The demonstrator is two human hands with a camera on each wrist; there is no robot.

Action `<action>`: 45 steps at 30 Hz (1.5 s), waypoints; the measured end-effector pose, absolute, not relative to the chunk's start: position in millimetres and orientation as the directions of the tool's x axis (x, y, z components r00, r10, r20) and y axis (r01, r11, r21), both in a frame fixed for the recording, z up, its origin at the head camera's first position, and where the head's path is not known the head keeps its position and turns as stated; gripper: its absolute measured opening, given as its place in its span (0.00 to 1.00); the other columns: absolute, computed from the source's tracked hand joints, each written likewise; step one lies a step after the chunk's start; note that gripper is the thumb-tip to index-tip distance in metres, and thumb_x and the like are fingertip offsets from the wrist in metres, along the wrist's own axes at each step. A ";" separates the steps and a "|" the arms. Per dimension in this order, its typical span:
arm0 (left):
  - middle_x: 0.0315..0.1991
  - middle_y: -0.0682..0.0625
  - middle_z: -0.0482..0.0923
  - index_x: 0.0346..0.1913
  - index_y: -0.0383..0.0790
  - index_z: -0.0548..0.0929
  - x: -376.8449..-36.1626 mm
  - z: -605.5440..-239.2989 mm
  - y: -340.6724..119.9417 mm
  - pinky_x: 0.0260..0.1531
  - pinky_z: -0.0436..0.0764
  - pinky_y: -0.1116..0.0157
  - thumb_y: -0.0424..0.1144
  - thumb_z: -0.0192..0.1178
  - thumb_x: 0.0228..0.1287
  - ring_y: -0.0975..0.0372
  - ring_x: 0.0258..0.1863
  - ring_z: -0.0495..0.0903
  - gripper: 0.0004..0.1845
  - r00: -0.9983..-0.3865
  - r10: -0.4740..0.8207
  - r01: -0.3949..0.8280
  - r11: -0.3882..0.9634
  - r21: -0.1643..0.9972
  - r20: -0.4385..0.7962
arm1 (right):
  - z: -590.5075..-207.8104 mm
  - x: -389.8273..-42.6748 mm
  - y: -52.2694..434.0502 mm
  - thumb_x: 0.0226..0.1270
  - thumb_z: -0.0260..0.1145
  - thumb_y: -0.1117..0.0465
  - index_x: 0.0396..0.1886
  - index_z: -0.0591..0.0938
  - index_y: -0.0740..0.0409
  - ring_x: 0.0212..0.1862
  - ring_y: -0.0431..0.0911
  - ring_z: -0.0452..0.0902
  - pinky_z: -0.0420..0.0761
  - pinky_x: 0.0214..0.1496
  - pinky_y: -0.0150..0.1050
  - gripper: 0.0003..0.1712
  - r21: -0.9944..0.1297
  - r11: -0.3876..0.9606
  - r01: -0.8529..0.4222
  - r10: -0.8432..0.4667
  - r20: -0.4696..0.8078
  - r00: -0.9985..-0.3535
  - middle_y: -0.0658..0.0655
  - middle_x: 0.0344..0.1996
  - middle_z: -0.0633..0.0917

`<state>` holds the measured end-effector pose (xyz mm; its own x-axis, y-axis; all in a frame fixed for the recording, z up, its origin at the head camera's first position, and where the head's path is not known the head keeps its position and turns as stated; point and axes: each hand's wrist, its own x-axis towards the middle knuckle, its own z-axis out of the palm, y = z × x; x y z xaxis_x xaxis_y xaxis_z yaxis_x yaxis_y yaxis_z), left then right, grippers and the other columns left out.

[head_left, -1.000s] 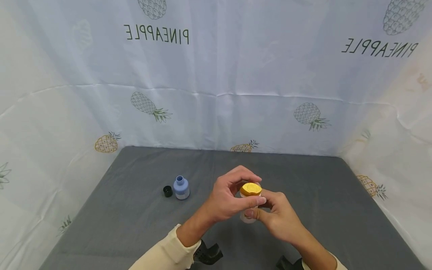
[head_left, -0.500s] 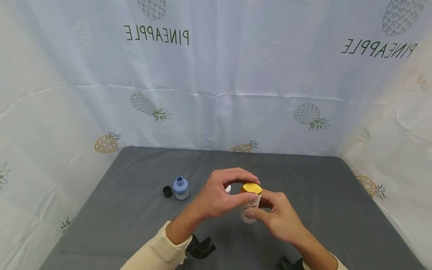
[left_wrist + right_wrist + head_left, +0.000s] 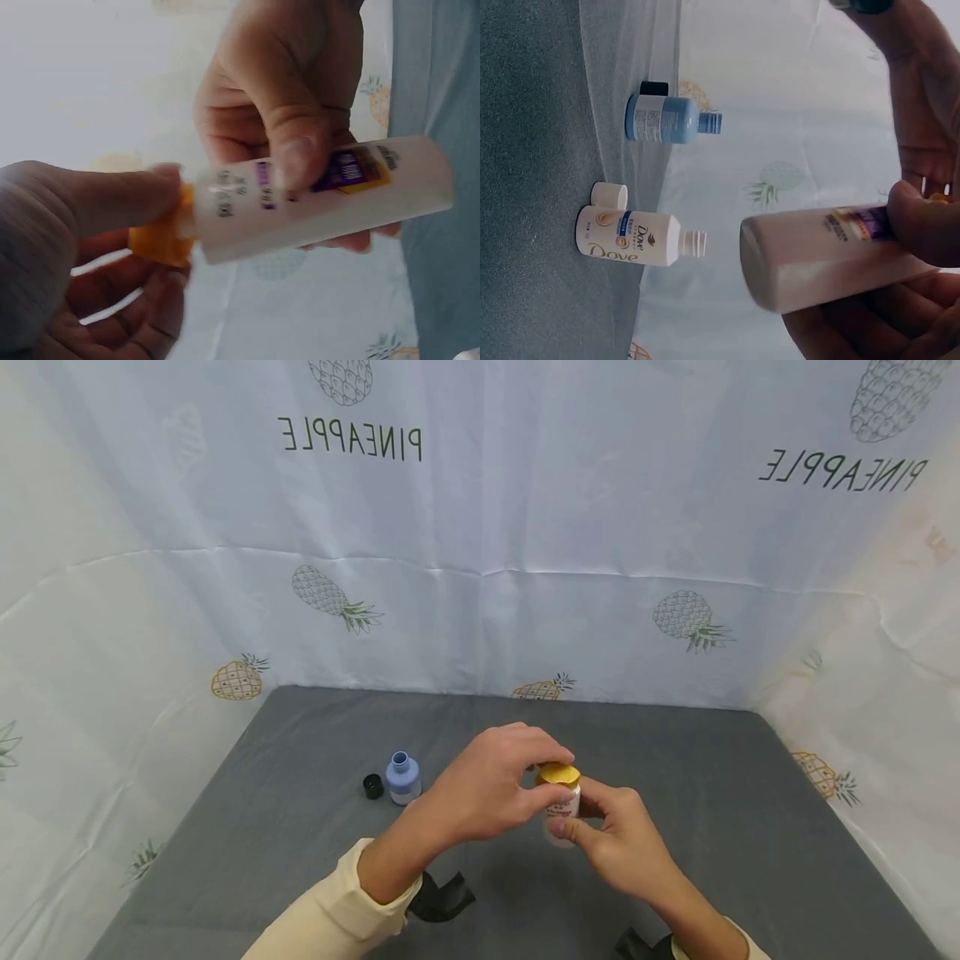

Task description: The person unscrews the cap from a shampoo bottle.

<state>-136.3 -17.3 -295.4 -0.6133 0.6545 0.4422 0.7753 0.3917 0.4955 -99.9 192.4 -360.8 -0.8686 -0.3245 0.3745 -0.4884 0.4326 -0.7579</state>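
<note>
The right hand (image 3: 622, 847) grips the light, smooth, likely slippery white bottle (image 3: 330, 199) round its stiff body above the surface, while the left hand (image 3: 487, 793) pinches its yellow cap (image 3: 559, 774).

A pale cloth backdrop (image 3: 480, 527) hangs on three sides, creased along a horizontal fold and printed with scattered pineapples, some grey, some golden. The word PINEAPPLE (image 3: 349, 439) appears twice on it in dark letters (mirrored, so it reads backwards). Below lies a grey tabletop (image 3: 720, 793), matte and finely textured, meeting the cloth in a straight line at the back and at slanted edges to either side. The light is soft and even, with only faint shadows on the grey surface.
</note>
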 end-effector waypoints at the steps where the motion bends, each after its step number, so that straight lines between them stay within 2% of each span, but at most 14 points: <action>1: 0.48 0.53 0.88 0.53 0.42 0.89 -135.6 -292.8 -16.3 0.48 0.83 0.66 0.41 0.72 0.68 0.62 0.46 0.83 0.14 -0.624 0.666 0.768 0.422 0.482 0.409 | -361.2 -100.0 191.9 0.66 0.75 0.63 0.48 0.88 0.56 0.40 0.36 0.90 0.89 0.41 0.34 0.12 -0.753 0.442 -0.487 -0.318 0.376 -0.870 0.52 0.38 0.93; 4: 0.48 0.53 0.86 0.55 0.43 0.88 -134.2 -285.5 -12.5 0.46 0.82 0.69 0.42 0.69 0.71 0.62 0.45 0.81 0.14 -0.642 0.704 0.753 0.507 0.420 0.303 | -362.9 -100.3 190.4 0.65 0.76 0.64 0.45 0.88 0.55 0.38 0.35 0.90 0.89 0.39 0.34 0.10 -0.737 0.466 -0.490 -0.299 0.390 -0.871 0.49 0.35 0.93; 8: 0.48 0.54 0.83 0.56 0.45 0.86 -132.7 -277.0 -6.6 0.43 0.80 0.73 0.42 0.64 0.76 0.63 0.43 0.79 0.12 -0.617 0.769 0.783 0.576 0.235 0.171 | -364.8 -100.0 188.7 0.63 0.76 0.66 0.41 0.88 0.55 0.35 0.33 0.86 0.86 0.34 0.33 0.08 -0.735 0.482 -0.477 -0.284 0.384 -0.879 0.49 0.34 0.92; 11: 0.48 0.54 0.83 0.55 0.47 0.86 -131.2 -273.7 -4.1 0.41 0.78 0.75 0.42 0.62 0.77 0.63 0.42 0.78 0.10 -0.594 0.794 0.805 0.582 0.116 0.132 | -365.4 -99.9 188.0 0.63 0.76 0.66 0.40 0.87 0.54 0.35 0.33 0.85 0.84 0.33 0.32 0.07 -0.738 0.488 -0.466 -0.280 0.374 -0.884 0.49 0.34 0.92; 13: 0.46 0.54 0.83 0.53 0.47 0.86 -130.3 -273.7 -3.6 0.40 0.78 0.74 0.42 0.61 0.78 0.63 0.40 0.78 0.09 -0.593 0.791 0.805 0.585 0.098 0.149 | -365.2 -100.2 187.7 0.63 0.76 0.66 0.40 0.87 0.54 0.36 0.33 0.86 0.84 0.34 0.33 0.07 -0.736 0.493 -0.464 -0.280 0.371 -0.885 0.48 0.35 0.92; 18: 0.44 0.54 0.83 0.52 0.46 0.87 -130.6 -276.4 -3.4 0.40 0.78 0.74 0.42 0.63 0.76 0.64 0.39 0.77 0.08 -0.613 0.760 0.790 0.596 0.145 0.216 | -364.3 -101.0 187.4 0.63 0.77 0.65 0.42 0.88 0.55 0.38 0.35 0.88 0.85 0.35 0.33 0.09 -0.728 0.517 -0.451 -0.265 0.365 -0.893 0.48 0.36 0.92; 23: 0.46 0.54 0.84 0.55 0.44 0.87 -132.3 -279.5 -4.3 0.44 0.82 0.71 0.43 0.66 0.74 0.62 0.43 0.80 0.12 -0.634 0.730 0.773 0.602 0.200 0.255 | -364.0 -101.3 186.9 0.64 0.76 0.65 0.43 0.88 0.56 0.38 0.35 0.88 0.85 0.35 0.32 0.09 -0.739 0.528 -0.419 -0.253 0.334 -0.908 0.48 0.36 0.92; 29: 0.47 0.53 0.85 0.54 0.43 0.86 -134.0 -283.0 -7.5 0.47 0.85 0.68 0.41 0.67 0.73 0.61 0.45 0.83 0.12 -0.637 0.700 0.770 0.573 0.280 0.323 | -364.2 -101.8 187.1 0.64 0.76 0.64 0.47 0.88 0.58 0.37 0.35 0.88 0.86 0.34 0.32 0.12 -0.750 0.531 -0.394 -0.247 0.308 -0.919 0.50 0.35 0.92; 39: 0.46 0.51 0.85 0.53 0.40 0.85 -136.3 -285.8 -10.0 0.42 0.85 0.67 0.39 0.68 0.71 0.62 0.40 0.82 0.12 -0.667 0.633 0.745 0.547 0.382 0.393 | -365.9 -100.1 191.3 0.64 0.77 0.63 0.48 0.87 0.60 0.41 0.41 0.91 0.87 0.39 0.32 0.14 -0.758 0.538 -0.369 -0.236 0.284 -0.929 0.52 0.39 0.93; 45: 0.49 0.49 0.86 0.62 0.37 0.83 -138.2 -287.9 -12.0 0.44 0.86 0.66 0.37 0.67 0.72 0.61 0.41 0.83 0.18 -0.659 0.615 0.752 0.521 0.404 0.432 | -365.7 -99.1 192.9 0.63 0.77 0.63 0.49 0.87 0.60 0.41 0.41 0.91 0.88 0.38 0.33 0.15 -0.756 0.536 -0.375 -0.226 0.299 -0.927 0.54 0.39 0.93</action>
<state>-138.2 -12.0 -287.9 -0.6592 0.6153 0.4322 0.7516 0.5213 0.4042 -99.1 192.9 -365.7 -0.9272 -0.2257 0.2990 -0.3745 0.5364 -0.7563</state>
